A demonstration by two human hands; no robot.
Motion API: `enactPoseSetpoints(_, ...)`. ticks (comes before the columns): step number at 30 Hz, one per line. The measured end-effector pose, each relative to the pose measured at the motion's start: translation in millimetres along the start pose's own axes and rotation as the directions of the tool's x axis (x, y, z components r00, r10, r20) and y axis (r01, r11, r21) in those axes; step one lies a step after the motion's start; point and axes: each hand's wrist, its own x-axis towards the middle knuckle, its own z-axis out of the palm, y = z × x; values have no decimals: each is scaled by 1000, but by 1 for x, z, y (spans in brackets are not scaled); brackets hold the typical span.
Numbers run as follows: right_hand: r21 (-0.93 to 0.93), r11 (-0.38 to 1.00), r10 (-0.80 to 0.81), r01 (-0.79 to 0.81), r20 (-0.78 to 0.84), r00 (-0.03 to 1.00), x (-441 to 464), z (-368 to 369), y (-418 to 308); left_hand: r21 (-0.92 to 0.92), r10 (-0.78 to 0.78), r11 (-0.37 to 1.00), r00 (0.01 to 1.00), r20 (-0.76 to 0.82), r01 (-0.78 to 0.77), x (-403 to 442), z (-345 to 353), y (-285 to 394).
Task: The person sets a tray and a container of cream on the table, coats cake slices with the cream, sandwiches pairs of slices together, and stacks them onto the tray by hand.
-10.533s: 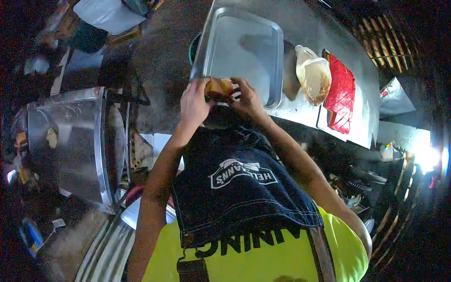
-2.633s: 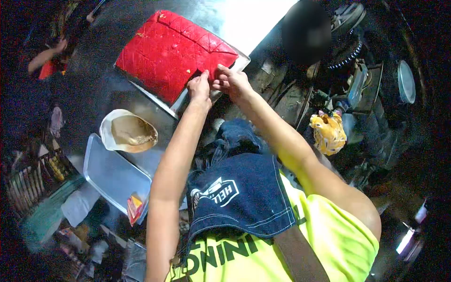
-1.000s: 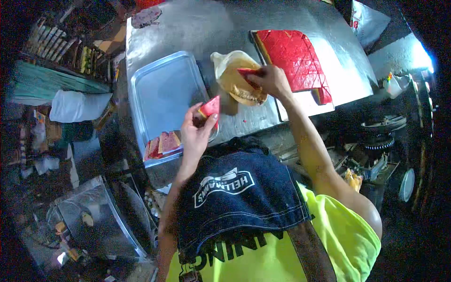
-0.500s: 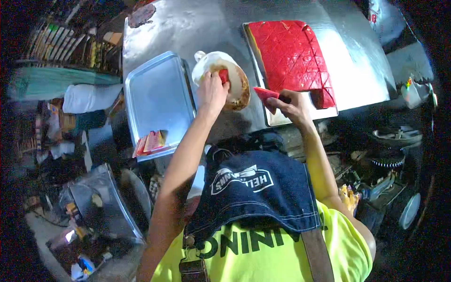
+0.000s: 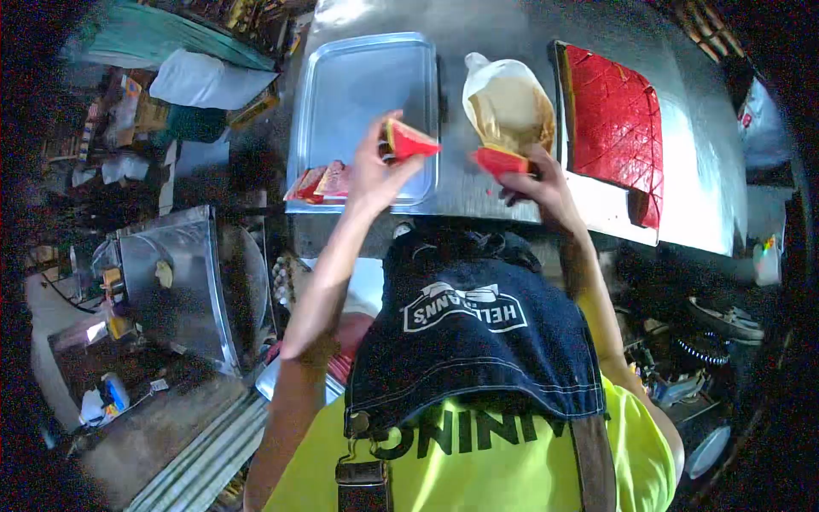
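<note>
My left hand grips a triangular slice of red-topped cake, held above the right side of a shallow metal tray. Several cut slices stand leaning together in the tray's near left corner. My right hand pinches another red cake slice close to the near edge of a white bowl. That bowl holds a pale brown coating, whose make-up I cannot tell. Farther right lies a red-glazed slab cake, scored in triangles, on a pale board.
All of this stands on a shiny metal table. On the left are a white cloth-like bundle and a clear-sided case. A round dark pan sits low on the right.
My left hand has lifted its slice out of the bowl and carried it left to the tray. My right hand has brought its slice from the slab's corner to the bowl. The view has shifted.
</note>
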Motion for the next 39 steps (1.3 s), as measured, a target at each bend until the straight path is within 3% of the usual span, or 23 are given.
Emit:
enactPoseSetpoints(2,-158,981,-110,115,40,993,26,29,18,148,-3,989,1000,-16,5,-12,-29,-19)
enactPoseSetpoints(3,-414,881,-212,230,88,973,36,47,17,138,-6,990,1000,-18,9,-17,-38,-23)
enactPoseSetpoints(4,-630,703,-294,329,164,942,42,66,16,323,48,945,999,0,-45,-22,-45,-26)
enactPoseSetpoints(5,-637,698,-289,326,166,943,46,83,13,497,98,862,995,26,-98,-26,-49,-28)
enactPoseSetpoints(7,-825,441,-356,353,199,913,55,116,9,539,135,834,991,12,-120,-34,-51,-32)
enactPoseSetpoints(9,-851,362,-325,381,268,907,63,134,10,819,309,520,947,83,-242,-40,-54,-39)
enactPoseSetpoints(11,-865,168,-304,473,411,860,68,148,14,825,240,519,964,111,-224,-44,-58,-42)
enactPoseSetpoints(13,-859,136,-261,493,449,855,71,156,22,851,263,457,953,150,-260,-48,-61,-46)
enactPoseSetpoints(16,-836,150,-277,528,477,834,72,163,40,869,156,440,972,174,-226,-50,-68,-49)
enactPoseSetpoints(19,-809,253,-289,530,460,840,67,165,46,859,74,462,975,211,-221,-46,-80,-51)
enactPoseSetpoints(21,-765,427,-318,483,373,872,63,165,51,847,26,484,972,235,-218,-44,-95,-53)
enactPoseSetpoints(22,-762,428,-314,486,379,870,63,166,57,834,23,499,966,259,-236,-45,-105,-55)
enactPoseSetpoints(24,-741,597,-237,306,202,950,63,169,70,836,-48,498,955,291,-230,-43,-124,-57)
enactPoseSetpoints(27,-711,596,-322,373,215,922,64,172,75,910,-134,379,964,231,-165,-43,-151,-53)
enactPoseSetpoints(29,-682,615,-332,395,230,915,67,179,75,912,-174,393,965,198,-116,-44,-167,-55)
enactPoseSetpoints(31,-657,632,-339,412,244,908,71,183,74,908,-230,418,962,147,-39,-46,-183,-65)
enactPoseSetpoints(32,-653,616,-360,440,263,895,72,185,73,825,-320,562,935,154,56,-42,-190,-70)
enactPoseSetpoints(36,-635,609,-363,475,310,879,75,190,66,766,-316,641,926,208,46,-42,-199,-75)
enactPoseSetpoints(37,-643,604,-357,471,310,881,74,192,66,795,-159,591,946,282,-138,-41,-198,-69)
enactPoseSetpoints(38,-482,796,-280,367,244,928,72,195,68,804,-3,506,932,363,-311,-40,-195,-67)
enactPoseSetpoints(39,-284,930,-182,234,198,963,69,197,70,798,0,517,932,363,-311,-38,-192,-72)
